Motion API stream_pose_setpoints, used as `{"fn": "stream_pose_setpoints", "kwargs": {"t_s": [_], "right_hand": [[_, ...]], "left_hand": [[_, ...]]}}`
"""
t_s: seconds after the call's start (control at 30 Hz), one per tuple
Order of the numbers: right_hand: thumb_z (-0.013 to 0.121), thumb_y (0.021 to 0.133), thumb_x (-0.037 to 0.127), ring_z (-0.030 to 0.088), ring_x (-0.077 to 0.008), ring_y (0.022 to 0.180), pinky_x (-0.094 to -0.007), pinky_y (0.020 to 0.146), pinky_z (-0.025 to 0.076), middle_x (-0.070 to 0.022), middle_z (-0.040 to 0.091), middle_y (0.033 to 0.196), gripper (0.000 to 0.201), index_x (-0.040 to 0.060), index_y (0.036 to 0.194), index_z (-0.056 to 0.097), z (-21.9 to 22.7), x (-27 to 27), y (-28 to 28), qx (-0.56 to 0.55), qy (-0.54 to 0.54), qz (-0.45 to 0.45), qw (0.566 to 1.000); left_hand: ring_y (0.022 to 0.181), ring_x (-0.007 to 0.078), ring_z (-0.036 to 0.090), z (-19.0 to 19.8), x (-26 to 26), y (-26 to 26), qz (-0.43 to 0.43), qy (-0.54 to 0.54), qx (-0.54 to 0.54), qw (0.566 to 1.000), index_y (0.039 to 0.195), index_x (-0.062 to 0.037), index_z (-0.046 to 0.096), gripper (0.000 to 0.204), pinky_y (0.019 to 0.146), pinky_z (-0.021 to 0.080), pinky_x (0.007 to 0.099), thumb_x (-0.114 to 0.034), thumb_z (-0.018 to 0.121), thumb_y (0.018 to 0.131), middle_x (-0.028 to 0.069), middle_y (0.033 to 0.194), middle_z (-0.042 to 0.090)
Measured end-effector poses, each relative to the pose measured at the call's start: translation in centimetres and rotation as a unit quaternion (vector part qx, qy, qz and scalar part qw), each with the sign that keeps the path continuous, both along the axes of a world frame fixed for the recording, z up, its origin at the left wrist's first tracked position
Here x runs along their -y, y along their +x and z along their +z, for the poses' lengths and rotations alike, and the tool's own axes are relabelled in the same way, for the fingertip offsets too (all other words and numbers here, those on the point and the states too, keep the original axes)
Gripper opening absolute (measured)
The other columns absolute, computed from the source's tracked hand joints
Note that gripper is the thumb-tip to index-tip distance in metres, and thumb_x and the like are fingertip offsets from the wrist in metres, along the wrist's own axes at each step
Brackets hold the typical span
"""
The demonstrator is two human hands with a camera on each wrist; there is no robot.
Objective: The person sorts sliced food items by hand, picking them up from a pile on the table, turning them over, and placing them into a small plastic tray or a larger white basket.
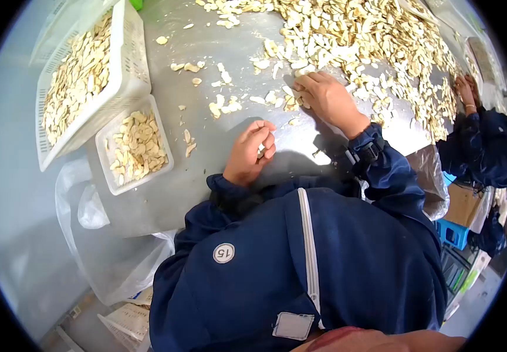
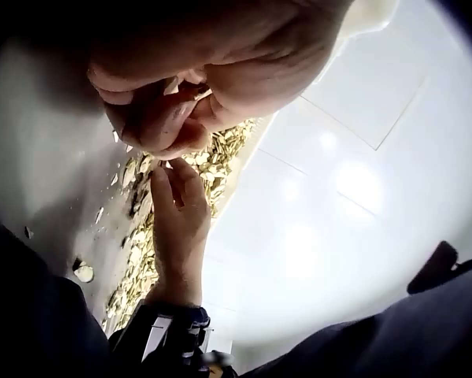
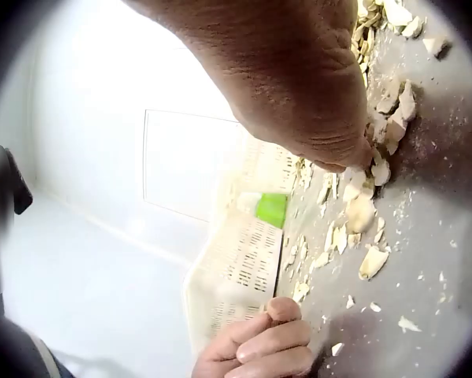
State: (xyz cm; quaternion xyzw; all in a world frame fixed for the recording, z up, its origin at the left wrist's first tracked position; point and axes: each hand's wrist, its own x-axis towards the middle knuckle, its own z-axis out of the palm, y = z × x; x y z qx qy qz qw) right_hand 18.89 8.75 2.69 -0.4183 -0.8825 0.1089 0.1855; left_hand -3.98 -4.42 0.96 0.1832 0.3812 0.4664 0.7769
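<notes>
Pale dried slices (image 1: 365, 41) lie in a wide heap across the far side of the grey metal table. My right hand (image 1: 328, 101) reaches down at the near edge of the heap, fingertips right at a few slices (image 3: 397, 118); I cannot tell whether it pinches one. Closer to my body, my left hand (image 1: 252, 154) is held with its fingers curled inward. A pale slice (image 2: 171, 85) shows between those fingers, and the rest of the palm is hidden.
At the left stands a large white slotted crate (image 1: 133, 53) of slices, beside a smaller white tray (image 1: 164, 138) holding more. Loose slices (image 1: 224, 105) are scattered over the table. Another person's hand (image 1: 466, 91) is at the heap's right end. Clear plastic (image 1: 98, 264) hangs off the near left edge.
</notes>
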Motion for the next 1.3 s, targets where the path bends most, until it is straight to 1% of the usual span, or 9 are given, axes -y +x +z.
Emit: {"fn": "stream_pose_setpoints", "kwargs": {"t_s": [0.4,0.5,0.53,0.57,0.73,0.83,0.97,1.13,1.3], "right_hand": [[0.072,0.091,0.021,0.068,-0.0303,0.090,-0.0437,0.082,0.053,-0.0083,0.070,0.093,0.016,0.0143,0.106,0.071,2.8,2.2,-2.4,0.007,0.002,0.034,0.999],[0.072,0.093,0.019,0.070,-0.0312,0.107,-0.0452,0.094,0.055,-0.0083,0.073,0.112,0.030,0.0153,0.122,0.072,3.1,4.9,-2.8,-0.153,-0.028,0.154,0.976],[0.071,0.094,0.019,0.068,-0.0314,0.114,-0.0446,0.098,0.055,-0.0085,0.073,0.118,0.030,0.0150,0.123,0.072,3.1,5.5,-2.9,-0.157,-0.008,0.146,0.977],[0.071,0.095,0.020,0.067,-0.0317,0.120,-0.0440,0.102,0.054,-0.0086,0.072,0.124,0.030,0.0147,0.125,0.072,2.7,5.9,-2.5,-0.161,0.013,0.139,0.977],[0.069,0.098,0.036,0.046,-0.0292,0.149,-0.0509,0.124,0.037,-0.0076,0.053,0.158,0.050,0.0223,0.145,0.062,0.6,9.1,2.0,0.017,-0.023,0.205,0.978],[0.071,0.098,0.029,0.049,-0.0307,0.146,-0.0502,0.122,0.039,-0.0083,0.057,0.154,0.045,0.0197,0.141,0.066,-1.9,8.9,6.6,0.004,0.023,0.096,0.995],[0.072,0.097,0.019,0.052,-0.0308,0.142,-0.0497,0.119,0.042,-0.0085,0.062,0.147,0.034,0.0159,0.131,0.071,-0.7,8.0,13.7,0.049,0.092,-0.188,0.977],[0.069,0.100,0.024,0.051,-0.0353,0.143,-0.0501,0.117,0.041,-0.0082,0.059,0.150,0.035,0.0193,0.135,0.069,-0.6,11.1,16.0,0.100,0.071,-0.093,0.988],[0.067,0.098,0.019,0.057,-0.0369,0.135,-0.0498,0.114,0.044,-0.0120,0.064,0.141,0.031,0.0157,0.129,0.071,-1.3,7.5,18.6,0.051,0.134,-0.290,0.946]], "left_hand": [[0.067,0.0081,0.045,1.6,-0.5,-0.3,-0.035,-0.061,-0.005,0.998,0.125,-0.0049,0.058,0.035,0.054,0.031,0.0233,-0.033,0.041,0.114,0.0016,0.088,0.054],[0.067,0.0085,0.045,1.4,-0.2,0.0,-0.040,-0.046,0.052,0.997,0.127,-0.0045,0.058,0.041,0.054,0.032,0.0229,-0.039,0.040,0.115,0.0017,0.089,0.055],[0.068,0.0057,0.045,0.1,-0.1,0.2,-0.059,0.146,-0.058,0.986,0.127,-0.0043,0.057,0.030,0.055,0.033,0.0212,-0.029,0.042,0.116,0.0020,0.097,0.059],[0.067,0.0051,0.044,-0.8,0.1,-0.2,-0.045,0.112,-0.049,0.991,0.127,-0.0046,0.057,0.029,0.055,0.032,0.0205,-0.028,0.043,0.116,0.0011,0.096,0.057],[0.063,0.0039,0.040,0.2,-0.3,-1.6,-0.013,0.058,-0.129,0.990,0.112,-0.0085,0.058,0.021,0.052,0.029,0.0192,-0.027,0.048,0.115,-0.0031,0.083,0.049],[0.059,0.0047,0.039,0.8,-0.6,-1.7,0.050,-0.053,0.016,0.997,0.097,-0.0121,0.053,0.021,0.050,0.027,0.0205,-0.025,0.051,0.114,-0.0045,0.075,0.043],[0.055,0.0039,0.035,1.0,-0.9,-0.6,0.011,-0.018,-0.034,0.999,0.088,-0.0166,0.046,0.022,0.047,0.026,0.0208,-0.011,0.057,0.107,-0.0064,0.071,0.039],[0.056,0.0061,0.037,-0.1,-0.8,0.6,-0.065,0.021,-0.049,0.996,0.090,-0.0150,0.046,0.020,0.052,0.029,0.0246,0.000,0.055,0.101,-0.0036,0.075,0.045],[0.055,0.0067,0.036,-1.3,-1.0,1.7,-0.079,0.074,-0.082,0.991,0.097,-0.0116,0.045,0.018,0.051,0.027,0.0241,0.004,0.053,0.097,-0.0023,0.074,0.045]]}}
